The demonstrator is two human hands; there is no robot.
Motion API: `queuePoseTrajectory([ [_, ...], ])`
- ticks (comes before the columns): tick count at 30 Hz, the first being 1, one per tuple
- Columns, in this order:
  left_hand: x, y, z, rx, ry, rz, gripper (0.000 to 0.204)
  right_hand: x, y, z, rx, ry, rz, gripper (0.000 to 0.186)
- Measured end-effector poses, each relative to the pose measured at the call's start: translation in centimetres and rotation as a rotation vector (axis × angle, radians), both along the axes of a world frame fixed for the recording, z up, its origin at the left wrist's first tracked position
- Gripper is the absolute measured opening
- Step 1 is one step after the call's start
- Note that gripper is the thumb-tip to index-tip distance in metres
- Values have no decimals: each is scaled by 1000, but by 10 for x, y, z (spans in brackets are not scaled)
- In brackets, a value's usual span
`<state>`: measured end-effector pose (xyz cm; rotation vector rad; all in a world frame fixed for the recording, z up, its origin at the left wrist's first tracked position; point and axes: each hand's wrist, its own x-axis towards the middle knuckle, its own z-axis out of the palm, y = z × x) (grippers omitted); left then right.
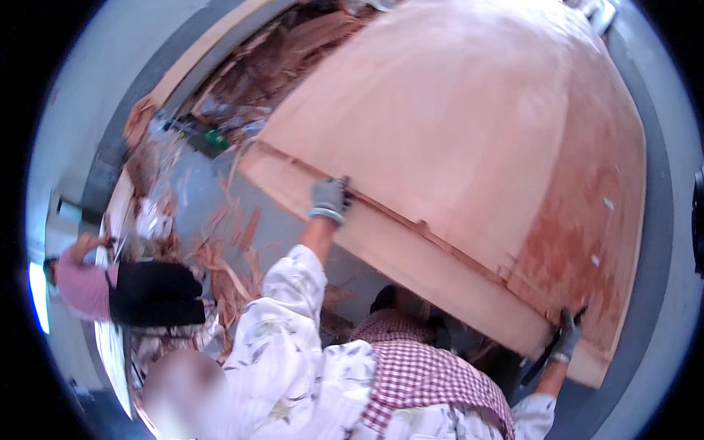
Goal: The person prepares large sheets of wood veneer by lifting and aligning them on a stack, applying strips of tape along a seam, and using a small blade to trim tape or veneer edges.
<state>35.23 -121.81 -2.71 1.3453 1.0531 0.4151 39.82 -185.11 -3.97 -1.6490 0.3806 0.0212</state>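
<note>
A large, thin, pale wood veneer sheet spreads out before me, with a reddish-brown area on its right side. Its ragged near edge lies on a paler wooden board, which sticks out towards me. My left hand, in a grey glove, has its fingers curled on the sheet's near edge, left of the middle. At the near right corner, my right hand, also gloved, grips the same edge with its fingertips on top. A dark long shape beside the right hand is too unclear to name.
Torn veneer scraps and clear plastic litter the floor at left. More brown scraps lie beyond the sheet's far left side. A person in a pink top and dark trousers stands at the left. Grey floor borders the right side.
</note>
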Motion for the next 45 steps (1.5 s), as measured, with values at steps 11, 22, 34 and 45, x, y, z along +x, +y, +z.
queuePoseTrajectory([
  [11,-22,0,11,-29,112,113,17,9,-13,-33,9,-24,48,66],
  [22,-39,59,-67,-22,60,75,18,-47,52,29,-488,321,102,60],
  [34,-28,52,-65,45,122,35,19,-82,97,147,-67,118,56,18],
  [45,-10,31,-67,88,141,55,18,-85,-171,41,-648,85,-96,15],
])
